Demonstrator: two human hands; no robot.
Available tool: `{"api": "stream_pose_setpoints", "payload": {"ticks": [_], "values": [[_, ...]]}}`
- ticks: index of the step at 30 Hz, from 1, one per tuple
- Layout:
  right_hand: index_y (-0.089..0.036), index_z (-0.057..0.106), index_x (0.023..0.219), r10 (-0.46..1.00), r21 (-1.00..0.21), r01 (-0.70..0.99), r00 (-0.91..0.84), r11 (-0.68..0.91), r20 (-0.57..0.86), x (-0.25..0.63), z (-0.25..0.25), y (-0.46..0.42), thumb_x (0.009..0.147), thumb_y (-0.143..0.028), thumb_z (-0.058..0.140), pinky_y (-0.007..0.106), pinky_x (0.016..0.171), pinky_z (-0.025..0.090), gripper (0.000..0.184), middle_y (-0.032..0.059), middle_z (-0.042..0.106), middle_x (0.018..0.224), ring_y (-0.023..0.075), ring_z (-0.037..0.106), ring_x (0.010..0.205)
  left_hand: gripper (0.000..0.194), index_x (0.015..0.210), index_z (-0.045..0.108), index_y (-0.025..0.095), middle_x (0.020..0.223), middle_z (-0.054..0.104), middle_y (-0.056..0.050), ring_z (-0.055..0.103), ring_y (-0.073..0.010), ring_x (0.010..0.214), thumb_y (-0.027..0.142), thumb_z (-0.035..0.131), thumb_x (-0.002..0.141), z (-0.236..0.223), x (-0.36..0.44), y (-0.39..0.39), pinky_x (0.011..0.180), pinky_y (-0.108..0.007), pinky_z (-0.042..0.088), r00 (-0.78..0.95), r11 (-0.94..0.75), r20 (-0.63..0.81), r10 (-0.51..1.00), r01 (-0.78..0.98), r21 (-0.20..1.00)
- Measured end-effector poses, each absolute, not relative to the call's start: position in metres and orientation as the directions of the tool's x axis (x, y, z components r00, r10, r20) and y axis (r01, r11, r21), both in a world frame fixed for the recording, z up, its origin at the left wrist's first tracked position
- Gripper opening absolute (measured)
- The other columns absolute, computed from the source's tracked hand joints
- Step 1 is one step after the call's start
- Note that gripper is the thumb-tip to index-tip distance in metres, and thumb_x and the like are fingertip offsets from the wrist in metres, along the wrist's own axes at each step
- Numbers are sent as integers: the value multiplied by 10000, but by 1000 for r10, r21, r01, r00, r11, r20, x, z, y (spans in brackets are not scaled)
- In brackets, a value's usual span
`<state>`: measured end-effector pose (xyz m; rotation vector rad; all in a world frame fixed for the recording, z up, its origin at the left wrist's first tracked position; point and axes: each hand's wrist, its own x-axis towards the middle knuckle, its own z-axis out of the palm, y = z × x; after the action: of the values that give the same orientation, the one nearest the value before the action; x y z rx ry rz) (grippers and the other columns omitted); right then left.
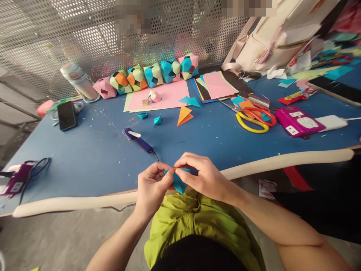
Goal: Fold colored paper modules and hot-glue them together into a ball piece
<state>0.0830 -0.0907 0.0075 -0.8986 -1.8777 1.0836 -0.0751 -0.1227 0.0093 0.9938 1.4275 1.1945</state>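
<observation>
Just over the table's front edge, a small blue and orange folded paper piece (180, 185) is pinched between both hands. My left hand (154, 184) grips its left side with thumb and fingers. From the right, my right hand (201, 174) presses the thumb and forefinger on its top edge. Part of the paper is hidden behind the fingers. Beyond the hands lies a dark blue corded tool (138, 140), perhaps a glue gun. Farther back are small blue folded pieces (158, 119) and an orange folded paper (184, 116).
A row of folded paper balls (153, 75) stands at the back beside a bottle (79, 81). Pink paper sheets (166, 96), scissors (252, 116), a purple power strip (299, 121) and phones (67, 115) lie around the blue table (93, 162). A backpack (276, 37) leans at the back right.
</observation>
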Motion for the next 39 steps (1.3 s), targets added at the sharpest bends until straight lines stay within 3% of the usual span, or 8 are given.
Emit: {"api": "stream_pose_setpoints", "payload": {"ticks": [6, 11, 16, 23, 27, 31, 34, 39], "values": [[-188, 523, 756, 733, -682, 321, -483, 658, 480, 79, 1, -91, 917, -132, 427, 264, 631, 400, 196, 26, 550, 732, 138, 504, 679, 75, 613, 657, 207, 540, 577, 34, 483, -98, 496, 159, 677, 667, 11, -73, -125, 520, -212, 409, -183, -91, 185, 965, 429, 899], [-184, 536, 771, 647, -535, 386, -591, 751, 482, 81, -2, -88, 933, -124, 385, 288, 667, 410, 230, 50, 560, 748, 164, 511, 709, 133, 575, 605, 210, 531, 556, 38, 475, -101, 499, 125, 618, 677, 12, -77, -120, 528, -215, 392, -73, -144, 224, 972, 566, 812], [-179, 583, 911, 785, -798, 249, -479, 549, 392, 83, 3, -82, 957, -202, 447, 251, 727, 460, 145, 45, 629, 879, 137, 585, 795, 107, 649, 599, 207, 523, 573, 40, 543, -107, 461, 233, 633, 747, 9, -76, -120, 467, -203, 422, -212, -9, 94, 973, 368, 930], [-169, 575, 851, 684, -644, 299, -530, 704, 501, 82, -1, -79, 959, -159, 405, 278, 688, 454, 202, 58, 603, 811, 151, 562, 734, 129, 663, 634, 179, 544, 619, 24, 557, -103, 480, 254, 634, 768, 10, -83, -114, 473, -198, 438, -30, -58, 75, 997, 382, 922], [-154, 571, 1058, 776, -756, 259, -416, 601, 474, 80, 0, -81, 931, -264, 511, 286, 774, 504, 178, 86, 629, 968, 156, 600, 840, 163, 641, 651, 180, 589, 627, 20, 539, -97, 536, 257, 657, 785, 5, -89, -114, 521, -201, 435, -148, -136, 209, 967, 396, 908], [-171, 566, 1030, 895, -875, 252, -288, 413, 340, 72, -1, -87, 858, -288, 589, 259, 707, 524, 209, 48, 654, 914, 138, 616, 762, 143, 714, 672, 183, 687, 662, 1, 611, -133, 682, 300, 679, 797, -9, -88, -115, 645, -228, 499, -300, -116, 158, 941, 152, 981], [-185, 569, 884, 887, -848, 273, -223, 455, 404, 66, -6, -88, 858, -198, 534, 235, 670, 506, 46, 23, 647, 800, 130, 611, 717, 141, 729, 657, 177, 783, 698, -21, 650, -151, 754, 301, 712, 768, -13, -85, -115, 704, -252, 532, -277, -70, 66, 958, -2, 998], [-180, 566, 836, 764, -674, 363, -262, 644, 589, 60, -11, -85, 866, -96, 465, 240, 654, 481, 134, 34, 615, 758, 139, 598, 702, 169, 823, 656, 180, 875, 725, -33, 662, -135, 725, 292, 743, 732, -5, -85, -116, 683, -247, 547, -179, 7, -21, 984, -79, 997]]}}
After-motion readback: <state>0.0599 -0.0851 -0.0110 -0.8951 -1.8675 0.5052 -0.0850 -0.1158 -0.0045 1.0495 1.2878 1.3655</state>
